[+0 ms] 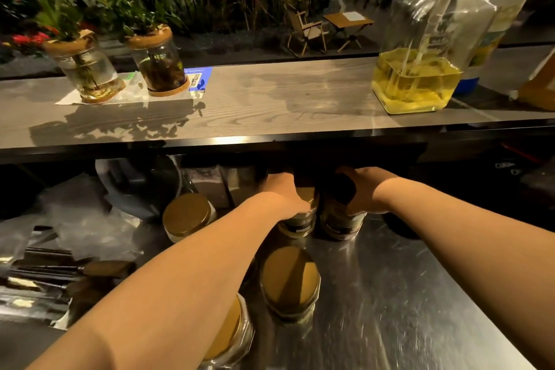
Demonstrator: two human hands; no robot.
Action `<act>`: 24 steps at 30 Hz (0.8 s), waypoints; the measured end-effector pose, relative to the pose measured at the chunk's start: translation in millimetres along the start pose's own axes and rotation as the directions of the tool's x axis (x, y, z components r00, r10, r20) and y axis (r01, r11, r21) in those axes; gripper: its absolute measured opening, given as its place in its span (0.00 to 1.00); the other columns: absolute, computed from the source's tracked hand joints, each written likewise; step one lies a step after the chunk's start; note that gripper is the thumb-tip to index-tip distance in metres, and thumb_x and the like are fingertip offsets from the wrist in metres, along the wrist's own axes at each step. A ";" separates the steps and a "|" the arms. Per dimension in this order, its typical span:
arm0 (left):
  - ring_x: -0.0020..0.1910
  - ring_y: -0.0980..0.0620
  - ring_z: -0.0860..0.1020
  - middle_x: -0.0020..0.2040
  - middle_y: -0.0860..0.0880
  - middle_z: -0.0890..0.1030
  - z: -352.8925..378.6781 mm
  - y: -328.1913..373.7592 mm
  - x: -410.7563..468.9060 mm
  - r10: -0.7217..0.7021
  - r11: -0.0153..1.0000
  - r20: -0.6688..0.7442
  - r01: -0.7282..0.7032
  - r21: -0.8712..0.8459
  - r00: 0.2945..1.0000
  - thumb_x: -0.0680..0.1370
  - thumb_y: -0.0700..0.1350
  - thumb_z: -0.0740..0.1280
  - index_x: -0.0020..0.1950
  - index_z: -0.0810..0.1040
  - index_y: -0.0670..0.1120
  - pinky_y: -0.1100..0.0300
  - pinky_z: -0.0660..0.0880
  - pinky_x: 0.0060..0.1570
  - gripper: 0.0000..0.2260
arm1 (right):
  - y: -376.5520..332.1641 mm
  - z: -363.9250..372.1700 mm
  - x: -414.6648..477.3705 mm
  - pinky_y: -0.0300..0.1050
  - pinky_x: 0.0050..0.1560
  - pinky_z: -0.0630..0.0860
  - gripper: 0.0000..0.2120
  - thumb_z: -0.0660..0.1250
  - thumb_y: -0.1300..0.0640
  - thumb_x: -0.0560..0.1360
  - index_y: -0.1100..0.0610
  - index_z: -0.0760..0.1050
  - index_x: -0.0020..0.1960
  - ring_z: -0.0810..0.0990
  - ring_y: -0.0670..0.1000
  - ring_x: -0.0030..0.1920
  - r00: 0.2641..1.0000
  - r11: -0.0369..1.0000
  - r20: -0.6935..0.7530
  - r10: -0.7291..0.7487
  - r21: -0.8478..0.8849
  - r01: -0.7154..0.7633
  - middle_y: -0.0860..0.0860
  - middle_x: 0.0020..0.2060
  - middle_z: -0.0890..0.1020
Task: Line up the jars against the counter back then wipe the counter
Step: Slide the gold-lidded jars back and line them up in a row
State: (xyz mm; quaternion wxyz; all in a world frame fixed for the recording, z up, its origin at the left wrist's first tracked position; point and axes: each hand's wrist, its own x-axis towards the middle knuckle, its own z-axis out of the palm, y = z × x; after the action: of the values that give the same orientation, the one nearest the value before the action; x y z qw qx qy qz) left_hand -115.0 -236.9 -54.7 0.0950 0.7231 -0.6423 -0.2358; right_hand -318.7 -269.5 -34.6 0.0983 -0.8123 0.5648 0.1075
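Nearest the lens, a gold-lidded jar [231,336] sits half hidden under the left forearm, with a second gold-lidded jar [289,282] just beyond it on the steel counter [405,294]. Farther back, under the shelf edge, the left hand [283,192] is closed over a labelled jar [298,224] and the right hand [365,192] is clamped on the dark-lidded jar [341,219] just beside it — the two jars nearly touch. Another gold lid [186,215] stands to the left. Above — on the wooden shelf [255,99] — stand two plant jars [156,63] and a bottle of yellow liquid [420,69].
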 end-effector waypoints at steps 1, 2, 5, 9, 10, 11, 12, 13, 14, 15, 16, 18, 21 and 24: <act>0.35 0.55 0.69 0.39 0.56 0.68 2.7 0.7 2.9 0.008 1.000 0.011 -0.008 0.005 1.000 0.70 0.56 0.74 0.58 0.74 0.48 0.65 0.64 0.28 0.22 | 2.8 -0.2 2.3 0.45 0.58 0.76 0.42 0.73 0.47 0.71 0.46 0.54 0.79 0.73 0.57 0.63 1.000 0.999 0.017 0.004 -0.037 -0.003 0.53 0.68 0.72; 0.35 0.54 0.71 0.40 0.55 0.70 3.8 1.4 5.4 0.016 1.000 0.023 -0.016 0.016 1.000 0.70 0.57 0.74 0.55 0.74 0.49 0.64 0.66 0.29 0.20 | 5.6 -0.7 4.7 0.46 0.58 0.76 0.43 0.72 0.47 0.71 0.45 0.53 0.79 0.73 0.57 0.63 0.999 0.997 0.036 0.006 -0.073 -0.004 0.53 0.69 0.71; 0.37 0.53 0.75 0.41 0.52 0.75 3.5 6.1 11.2 0.038 0.998 0.058 -0.041 0.055 0.998 0.67 0.59 0.74 0.50 0.72 0.50 0.63 0.68 0.29 0.20 | 15.1 -3.3 10.1 0.47 0.55 0.78 0.45 0.73 0.47 0.69 0.43 0.52 0.79 0.75 0.57 0.58 0.996 0.996 0.086 0.025 -0.084 -0.018 0.54 0.67 0.73; 0.38 0.52 0.76 0.41 0.51 0.76 5.9 16.7 14.0 0.065 0.995 0.100 -0.072 0.075 0.993 0.66 0.63 0.74 0.51 0.74 0.49 0.62 0.68 0.29 0.24 | 32.2 -2.6 13.8 0.43 0.47 0.76 0.46 0.76 0.49 0.68 0.42 0.55 0.79 0.74 0.55 0.54 0.993 0.999 0.107 0.039 0.010 -0.040 0.53 0.64 0.74; 0.38 0.52 0.76 0.41 0.51 0.75 5.8 19.2 14.6 0.067 0.994 0.113 -0.076 0.078 0.991 0.67 0.63 0.74 0.53 0.75 0.48 0.62 0.68 0.29 0.25 | 35.6 -2.4 14.8 0.43 0.47 0.75 0.46 0.76 0.48 0.67 0.42 0.55 0.79 0.75 0.55 0.54 0.993 0.999 0.112 0.044 0.011 -0.045 0.53 0.64 0.75; 0.38 0.52 0.75 0.41 0.52 0.75 5.7 21.4 14.9 0.067 0.994 0.124 -0.077 0.078 0.990 0.67 0.63 0.74 0.56 0.75 0.47 0.62 0.68 0.30 0.27 | 38.8 -1.3 15.7 0.44 0.48 0.75 0.46 0.76 0.47 0.67 0.42 0.56 0.78 0.75 0.55 0.56 0.992 0.999 0.113 0.050 -0.005 -0.050 0.52 0.64 0.75; 0.39 0.52 0.75 0.41 0.52 0.74 4.6 22.8 15.9 0.066 0.995 0.130 -0.076 0.070 0.989 0.67 0.62 0.74 0.59 0.75 0.46 0.62 0.68 0.30 0.28 | 41.5 -0.3 17.7 0.43 0.49 0.74 0.46 0.77 0.44 0.66 0.43 0.57 0.78 0.75 0.56 0.58 0.993 0.998 0.105 0.056 -0.025 -0.054 0.52 0.65 0.75; 0.39 0.53 0.74 0.42 0.53 0.73 5.4 25.0 16.6 0.068 0.995 0.132 -0.076 0.060 0.989 0.67 0.62 0.74 0.61 0.74 0.46 0.62 0.68 0.31 0.30 | 45.2 1.4 18.4 0.43 0.51 0.72 0.46 0.77 0.40 0.65 0.44 0.59 0.77 0.74 0.56 0.61 0.993 0.997 0.094 0.067 -0.034 -0.064 0.51 0.66 0.74; 0.40 0.53 0.74 0.43 0.53 0.74 5.3 25.6 18.2 0.069 0.996 0.126 -0.076 0.049 0.990 0.68 0.62 0.74 0.63 0.74 0.45 0.62 0.68 0.31 0.31 | 47.6 2.2 20.7 0.44 0.55 0.70 0.46 0.76 0.36 0.64 0.44 0.61 0.76 0.73 0.57 0.64 0.993 0.997 0.086 0.077 -0.018 -0.076 0.51 0.67 0.74; 0.41 0.52 0.74 0.46 0.52 0.76 5.9 26.0 19.2 0.071 0.996 0.118 -0.075 0.037 0.990 0.68 0.61 0.74 0.65 0.74 0.45 0.63 0.68 0.31 0.31 | 49.6 3.7 21.6 0.46 0.59 0.68 0.46 0.74 0.33 0.64 0.45 0.61 0.76 0.71 0.57 0.67 0.991 0.996 0.098 0.088 0.022 -0.091 0.50 0.69 0.73; 0.43 0.52 0.74 0.50 0.50 0.77 5.6 26.7 20.0 0.069 0.997 0.113 -0.073 0.028 0.991 0.69 0.61 0.74 0.68 0.73 0.46 0.63 0.68 0.31 0.33 | 51.0 4.9 23.2 0.48 0.65 0.65 0.45 0.72 0.31 0.66 0.44 0.60 0.77 0.68 0.57 0.71 0.986 0.992 0.137 0.092 0.069 -0.102 0.50 0.71 0.71; 0.44 0.51 0.73 0.54 0.48 0.77 5.1 30.9 20.9 0.064 0.997 0.115 -0.069 0.037 0.991 0.69 0.61 0.74 0.70 0.71 0.46 0.63 0.66 0.31 0.35 | 54.4 9.3 23.6 0.47 0.70 0.58 0.44 0.66 0.29 0.69 0.43 0.54 0.78 0.61 0.56 0.75 0.971 0.983 0.224 0.083 0.145 -0.117 0.49 0.75 0.67; 0.38 0.52 0.75 0.43 0.52 0.76 8.7 38.8 21.7 0.048 0.993 0.105 -0.059 0.105 0.993 0.69 0.63 0.73 0.59 0.76 0.46 0.62 0.68 0.30 0.27 | 58.3 15.0 23.5 0.43 0.64 0.59 0.43 0.67 0.29 0.69 0.41 0.55 0.77 0.63 0.54 0.74 0.975 0.955 0.212 0.073 0.268 -0.130 0.48 0.73 0.69; 0.36 0.51 0.76 0.39 0.50 0.77 15.8 48.3 22.3 0.019 0.989 0.064 -0.028 0.145 0.998 0.69 0.65 0.71 0.44 0.75 0.48 0.61 0.68 0.28 0.22 | 59.5 14.8 22.1 0.45 0.56 0.66 0.43 0.70 0.29 0.65 0.44 0.63 0.74 0.70 0.57 0.68 0.991 0.979 0.088 0.098 0.169 -0.112 0.50 0.68 0.74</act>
State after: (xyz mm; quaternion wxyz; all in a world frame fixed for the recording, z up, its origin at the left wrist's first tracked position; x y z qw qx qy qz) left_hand -163.7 -263.6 -52.1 0.0245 0.7129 -0.6688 -0.2095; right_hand -368.0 -305.6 -57.4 0.1854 -0.7648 0.6098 0.0948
